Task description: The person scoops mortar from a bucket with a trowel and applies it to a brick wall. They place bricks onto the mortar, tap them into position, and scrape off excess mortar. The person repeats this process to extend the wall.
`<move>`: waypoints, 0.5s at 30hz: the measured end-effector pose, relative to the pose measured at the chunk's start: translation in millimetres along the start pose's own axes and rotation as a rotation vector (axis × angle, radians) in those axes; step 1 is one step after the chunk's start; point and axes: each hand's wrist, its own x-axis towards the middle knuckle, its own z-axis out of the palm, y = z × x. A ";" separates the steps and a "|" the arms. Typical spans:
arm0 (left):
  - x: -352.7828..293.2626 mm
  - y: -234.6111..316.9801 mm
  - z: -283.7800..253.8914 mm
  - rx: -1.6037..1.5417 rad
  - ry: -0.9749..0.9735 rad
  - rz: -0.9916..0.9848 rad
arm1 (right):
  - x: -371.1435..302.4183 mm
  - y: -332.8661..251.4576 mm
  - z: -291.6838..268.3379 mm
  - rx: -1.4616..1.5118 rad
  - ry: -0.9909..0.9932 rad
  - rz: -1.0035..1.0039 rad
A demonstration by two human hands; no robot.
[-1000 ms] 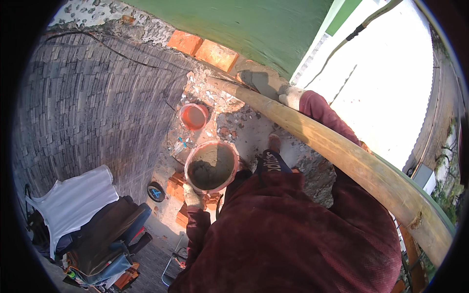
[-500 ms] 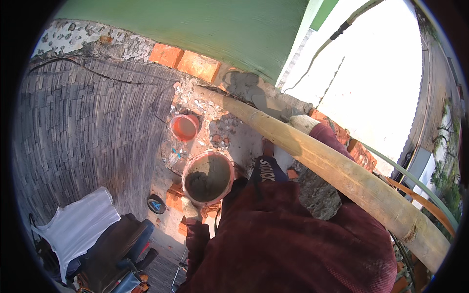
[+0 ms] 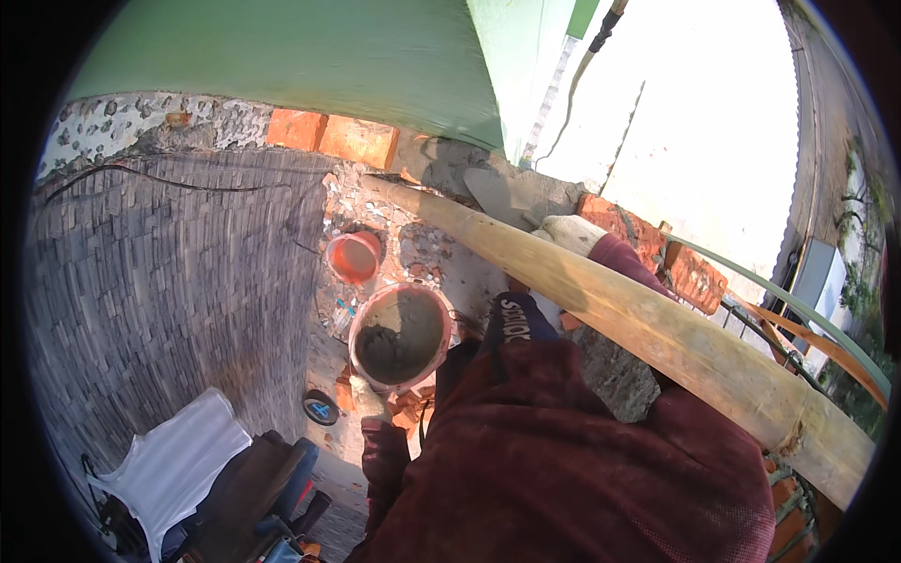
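Observation:
My right hand [image 3: 569, 235], in a pale work glove, is closed on a trowel [image 3: 494, 195] beyond the bamboo pole. The trowel's grey blade lies over the mortar on top of the low brick wall; the pole partly hides the handle. At the lower left, my gloved left hand [image 3: 368, 398] is closed on the near rim of a bucket [image 3: 353, 340]. Wet grey mortar [image 3: 413, 328] partly fills this bucket, with a darker hollow on its left side.
A thick bamboo pole [image 3: 601, 286] crosses diagonally in front of the wall. Orange bricks [image 3: 358, 142] sit along the wall top, and more bricks [image 3: 619, 228] lie right of my right hand. A small red bucket [image 3: 354, 257] stands among rubble. Clothes [image 3: 192, 450] hang at lower left.
The view has turned slightly. The trowel blade now shows more plainly over the wall top, left of my right hand. My left hand stays at the bucket rim.

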 end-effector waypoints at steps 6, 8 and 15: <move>28.4 -5.5 -9.8 -0.022 -0.159 0.124 | -19.1 13.2 17.7 0.026 -0.167 0.148; 16.2 -4.0 -7.5 0.013 -0.139 0.153 | -17.9 2.3 11.5 0.137 -0.227 0.230; -4.4 6.1 22.3 0.096 -0.136 0.160 | -2.9 3.2 50.5 0.412 -0.177 0.539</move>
